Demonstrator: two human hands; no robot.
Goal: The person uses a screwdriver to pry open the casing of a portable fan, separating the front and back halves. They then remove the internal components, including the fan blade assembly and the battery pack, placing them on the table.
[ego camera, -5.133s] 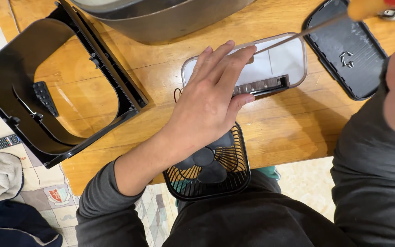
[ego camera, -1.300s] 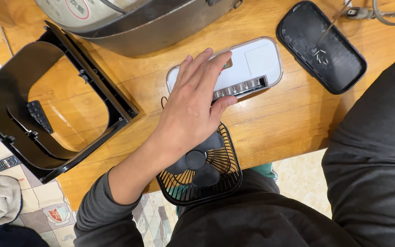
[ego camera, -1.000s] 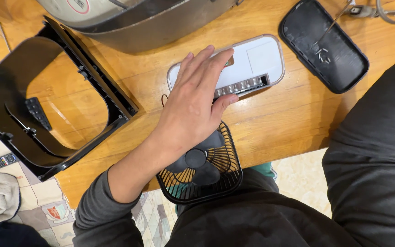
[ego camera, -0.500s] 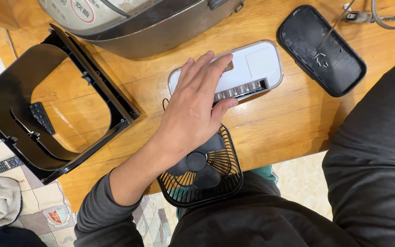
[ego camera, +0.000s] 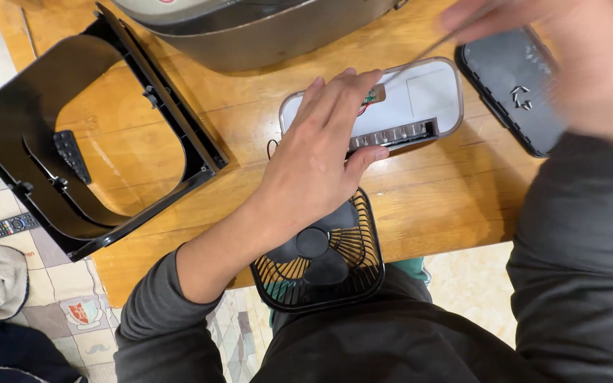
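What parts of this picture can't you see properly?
- Right hand, head view: blurred by motion and cut off by the top edge; its grip on the thin tool is unclear.
- White device: its left part is hidden under the left hand.
- Small fan: its top is covered by the left wrist.
- Metal pot: cut off by the top edge.
- Remote control: buttons too small to make out.

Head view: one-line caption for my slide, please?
Left hand pressed flat on white rounded plastic casing, blurred right hand bringing thin metal tool over it.
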